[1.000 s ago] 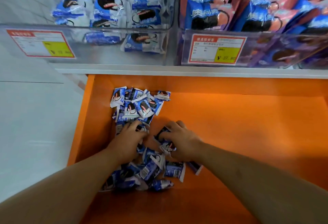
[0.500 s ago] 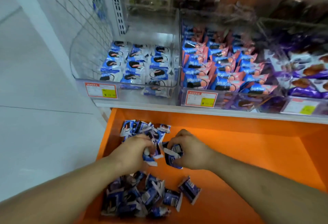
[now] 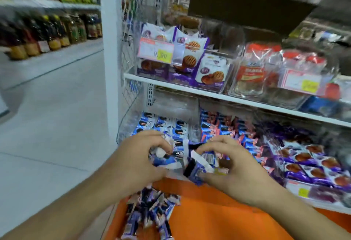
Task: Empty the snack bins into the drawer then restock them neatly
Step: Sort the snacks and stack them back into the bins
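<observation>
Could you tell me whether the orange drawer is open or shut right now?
Open. The orange drawer is pulled out below the shelf, its floor exposed with a pile of blue snack packets lying inside.

At the upper left of the frame, a far shelf [image 3: 49, 5] carries a row of dark bottles [image 3: 47, 34] with yellow labels, blurred. Below it spreads a pale tiled floor [image 3: 47, 125]. A white upright post [image 3: 111, 49] rises left of centre, with white wire mesh [image 3: 131, 30] just beside it on its right. A dark brown panel [image 3: 247, 2] fills the upper right.
</observation>
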A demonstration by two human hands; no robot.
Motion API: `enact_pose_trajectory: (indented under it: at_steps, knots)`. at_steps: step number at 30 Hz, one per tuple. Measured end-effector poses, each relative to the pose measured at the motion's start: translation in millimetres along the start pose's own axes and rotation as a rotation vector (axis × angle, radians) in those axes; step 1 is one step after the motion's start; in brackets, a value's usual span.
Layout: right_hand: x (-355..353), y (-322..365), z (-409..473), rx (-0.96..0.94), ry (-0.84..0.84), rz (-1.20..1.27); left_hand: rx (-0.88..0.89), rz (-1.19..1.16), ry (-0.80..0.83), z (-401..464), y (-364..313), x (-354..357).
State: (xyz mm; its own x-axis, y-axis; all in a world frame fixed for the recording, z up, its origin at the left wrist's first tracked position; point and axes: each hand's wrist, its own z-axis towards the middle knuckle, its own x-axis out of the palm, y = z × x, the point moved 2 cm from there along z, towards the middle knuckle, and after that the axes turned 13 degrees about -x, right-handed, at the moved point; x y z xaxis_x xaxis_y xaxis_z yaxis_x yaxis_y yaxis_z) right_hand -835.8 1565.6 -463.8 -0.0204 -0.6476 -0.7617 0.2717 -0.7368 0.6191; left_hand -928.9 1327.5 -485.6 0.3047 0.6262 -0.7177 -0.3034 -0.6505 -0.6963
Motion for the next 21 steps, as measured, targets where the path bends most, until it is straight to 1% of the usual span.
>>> enact_pose_trajectory:
  at_steps: [3,7,11,15,19,21]
  knots:
    - [2.1,4.4,53.1,-0.078,-0.082,-0.069,-0.013,-0.038,-0.116,25.8,4.4,-20.0]
    - [23.8,-17.9,130.2,-0.062,-0.076,-0.185,-0.077,-0.056,-0.220,53.4,23.4,-34.2]
    - [47.9,-53.0,190.9,-0.027,-0.042,-0.290,-0.072,-0.064,-0.291,70.3,40.7,-33.1]
    - [69.1,-86.0,219.6,0.061,-0.045,-0.349,-0.024,-0.090,-0.286,80.4,51.3,-24.2]
    - [75.3,-85.6,215.4,0.021,-0.164,-0.310,0.001,-0.087,-0.283,82.5,60.0,-14.0]
    - [68.1,-75.9,203.7,0.028,-0.216,-0.247,-0.001,-0.073,-0.285,82.3,64.5,-10.7]
